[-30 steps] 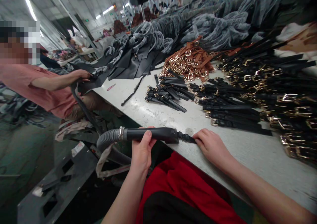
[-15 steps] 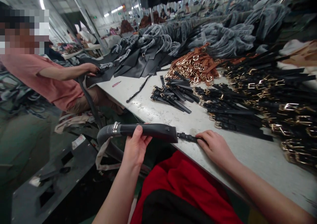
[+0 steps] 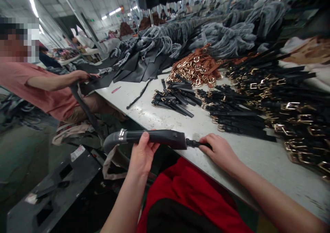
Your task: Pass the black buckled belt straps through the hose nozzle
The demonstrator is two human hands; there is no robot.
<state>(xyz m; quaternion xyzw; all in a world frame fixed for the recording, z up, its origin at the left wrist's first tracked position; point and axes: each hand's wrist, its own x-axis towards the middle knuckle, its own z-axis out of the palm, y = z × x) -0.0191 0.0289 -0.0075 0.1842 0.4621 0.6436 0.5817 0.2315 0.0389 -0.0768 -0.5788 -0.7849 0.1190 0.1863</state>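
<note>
Nozzle, black and flat-mouthed, lies level in the left hand, its opening aimed at a short black strap by the table edge. That alignment seems deliberate: the 2 hands set mouth and strap end face to face, close together, though whether they touch is too small to tell. Behind the grip, a metal clamp joins the nozzle to a grey hose that bends down and away, probably leaving the wrist free to steer.

The left forearm rises from the bottom of the view; the hand wraps the nozzle from below, thumb along the near side, fingers curled underneath. The right forearm comes in from the lower right, palm down over the table, thumb and fingertips pinching the strap, likely to steady it.

Beyond the right hand, black buckled straps lie with many buckles toward the left, perhaps for order. A brown strap heap sits farther back. At left, a person in a pink shirt reaches toward dark sheets.
</note>
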